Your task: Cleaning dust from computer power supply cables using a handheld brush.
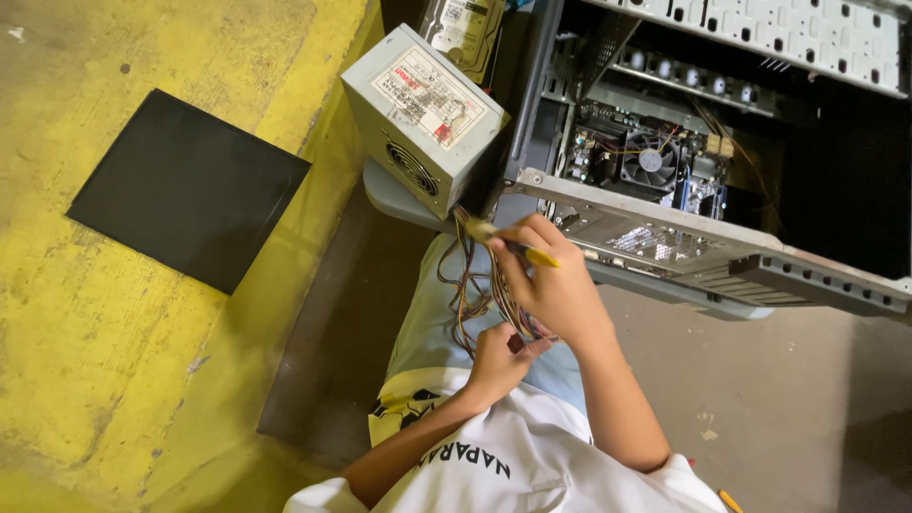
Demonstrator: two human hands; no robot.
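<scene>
A grey power supply box [418, 114] with a fan grille and a paper label leans against an open computer case [665, 228]. A bundle of coloured cables [475, 285] hangs from the box down over my lap. My right hand [551, 285] grips the bundle near the box and also holds a tool with a yellow handle [540, 256]. My left hand [496, 359] is closed around the lower end of the same cables, just under my right hand. Inside the case a mainboard with a round cooler fan [650, 160] shows.
A flat black panel [185, 190] lies on the yellow-painted floor [114, 361] to the left. The case's metal frame edge [807, 271] juts out to the right over grey concrete [779, 380]. A drive-bay rack [788, 33] runs along the top.
</scene>
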